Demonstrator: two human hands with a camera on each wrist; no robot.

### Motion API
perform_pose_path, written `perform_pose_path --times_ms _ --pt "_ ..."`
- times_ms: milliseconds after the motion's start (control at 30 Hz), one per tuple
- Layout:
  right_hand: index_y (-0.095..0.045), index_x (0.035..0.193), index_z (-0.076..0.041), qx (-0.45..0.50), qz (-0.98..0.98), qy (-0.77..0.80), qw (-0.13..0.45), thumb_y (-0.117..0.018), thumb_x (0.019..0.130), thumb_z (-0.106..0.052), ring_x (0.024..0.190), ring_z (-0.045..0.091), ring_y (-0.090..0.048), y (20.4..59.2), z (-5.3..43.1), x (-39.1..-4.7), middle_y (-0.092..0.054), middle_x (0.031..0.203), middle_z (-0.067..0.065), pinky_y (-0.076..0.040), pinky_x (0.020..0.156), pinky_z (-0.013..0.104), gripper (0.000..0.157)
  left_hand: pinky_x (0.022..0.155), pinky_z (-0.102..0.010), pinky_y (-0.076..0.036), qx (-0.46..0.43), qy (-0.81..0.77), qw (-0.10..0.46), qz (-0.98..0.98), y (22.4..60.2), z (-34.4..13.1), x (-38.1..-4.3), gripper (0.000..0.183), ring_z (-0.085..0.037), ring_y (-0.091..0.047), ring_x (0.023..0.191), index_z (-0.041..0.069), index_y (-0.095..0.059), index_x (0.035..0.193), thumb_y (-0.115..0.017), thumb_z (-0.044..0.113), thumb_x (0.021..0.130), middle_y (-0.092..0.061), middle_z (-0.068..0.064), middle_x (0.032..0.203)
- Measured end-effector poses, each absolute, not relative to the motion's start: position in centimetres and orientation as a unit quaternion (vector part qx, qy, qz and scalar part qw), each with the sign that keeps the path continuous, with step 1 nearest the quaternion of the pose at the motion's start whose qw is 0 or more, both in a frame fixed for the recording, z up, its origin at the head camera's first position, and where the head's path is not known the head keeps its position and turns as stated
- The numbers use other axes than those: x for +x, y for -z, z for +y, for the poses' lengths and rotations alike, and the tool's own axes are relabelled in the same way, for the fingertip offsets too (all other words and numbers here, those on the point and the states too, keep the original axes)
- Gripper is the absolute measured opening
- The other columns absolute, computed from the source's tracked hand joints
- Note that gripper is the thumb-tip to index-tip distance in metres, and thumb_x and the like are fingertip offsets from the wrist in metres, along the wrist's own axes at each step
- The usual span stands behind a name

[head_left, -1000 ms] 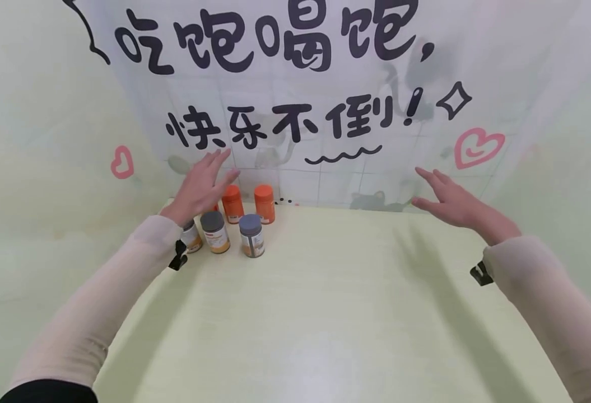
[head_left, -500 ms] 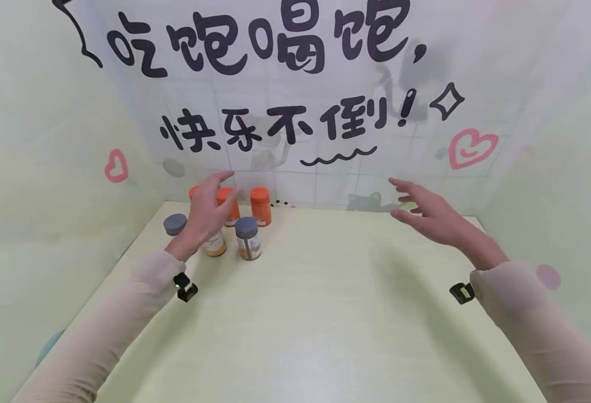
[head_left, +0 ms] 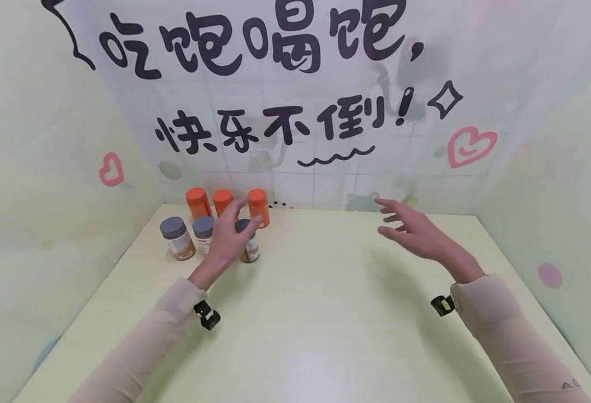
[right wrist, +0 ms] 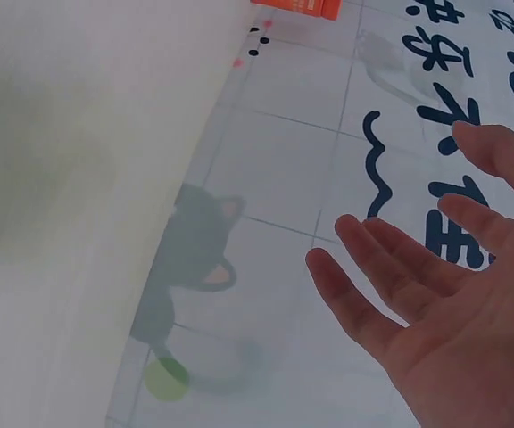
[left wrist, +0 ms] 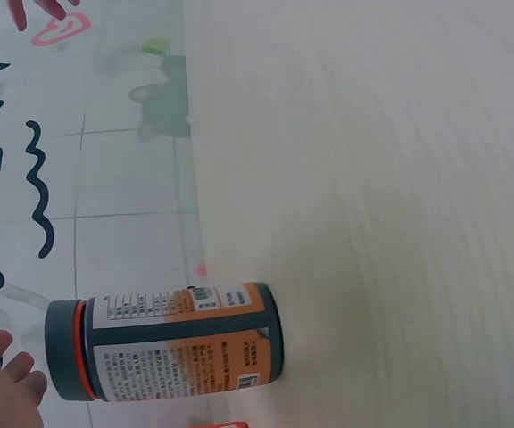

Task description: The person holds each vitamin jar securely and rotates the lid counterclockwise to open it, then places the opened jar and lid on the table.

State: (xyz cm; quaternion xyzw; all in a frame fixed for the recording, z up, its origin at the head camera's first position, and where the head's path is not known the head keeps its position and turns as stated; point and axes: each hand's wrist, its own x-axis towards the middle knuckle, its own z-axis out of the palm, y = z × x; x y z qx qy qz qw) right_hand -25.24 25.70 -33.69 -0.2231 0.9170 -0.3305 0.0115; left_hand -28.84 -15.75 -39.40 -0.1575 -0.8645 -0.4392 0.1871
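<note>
My left hand (head_left: 227, 239) hovers over the front row of jars, fingers spread and holding nothing. It partly covers the rightmost grey-lidded jar (head_left: 250, 252). In the left wrist view that jar (left wrist: 186, 343) shows a white and orange label, with my fingertips (left wrist: 27, 379) close by its dark lid. Left of the hand stand a second grey-lidded jar (head_left: 203, 228), partly hidden, and a third grey-lidded jar (head_left: 179, 242). My right hand (head_left: 418, 232) is raised at the right above the table, its fingers loosely bent and nothing in them, as the right wrist view also shows.
Behind the front row stand an orange jar (head_left: 198, 204), a second orange jar (head_left: 222, 200) and a third orange jar (head_left: 258, 208). The pale table (head_left: 320, 302) is walled in at the back and both sides. Black lettering (head_left: 285, 126) marks the back wall.
My left hand has moved right and down, from above the left jars toward the rightmost grey-lidded jar, uncovering the left ones. My right hand has come lower and a little inward, its fingers more bent.
</note>
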Motion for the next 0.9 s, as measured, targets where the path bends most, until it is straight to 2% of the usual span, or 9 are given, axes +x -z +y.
perform_pose_path --times_ms 167,500,733,900 --pt "-0.030 0.155 -0.017 -0.218 0.915 0.338 0.024 -0.059 0.100 -0.031 0.131 0.038 -0.055 35.2 25.1 -25.1 -0.047 0.150 0.016 -0.051 0.103 0.055 0.063 0.113 -0.054 -0.042 -0.144 0.468 0.184 -0.852 40.6 -15.7 -28.5 0.059 -0.029 -0.044 0.141 0.016 -0.045 0.147 -0.064 0.038 0.096 -0.046 -0.006 0.152" --pt "-0.032 0.154 -0.022 -0.214 0.904 0.370 0.029 -0.059 0.100 -0.033 0.129 0.036 -0.057 36.9 24.5 -25.1 -0.049 0.148 0.014 -0.051 0.103 0.053 0.061 0.101 -0.053 -0.049 -0.108 0.465 0.176 -0.861 41.4 -15.6 -29.2 0.066 -0.030 -0.045 0.133 0.014 -0.042 0.148 -0.070 0.033 0.091 -0.044 -0.008 0.153" --pt "-0.031 0.154 -0.025 -0.202 0.899 0.387 0.035 -0.057 0.101 -0.036 0.130 0.034 -0.057 37.7 24.4 -24.8 -0.049 0.147 0.013 -0.049 0.105 0.054 0.060 0.111 -0.055 -0.044 -0.050 0.509 0.115 -0.851 42.3 -15.8 -29.6 0.078 -0.032 -0.038 0.144 0.018 -0.031 0.153 -0.073 0.029 0.089 -0.037 -0.010 0.157" --pt "-0.032 0.153 -0.026 -0.201 0.893 0.401 0.037 -0.057 0.100 -0.037 0.129 0.034 -0.057 38.3 24.2 -24.6 -0.050 0.146 0.013 -0.048 0.106 0.055 0.060 0.113 -0.055 -0.042 -0.019 0.560 0.085 -0.824 42.5 -15.8 -30.0 0.080 -0.035 -0.044 0.138 0.018 -0.029 0.152 -0.076 0.019 0.087 -0.042 -0.014 0.153"
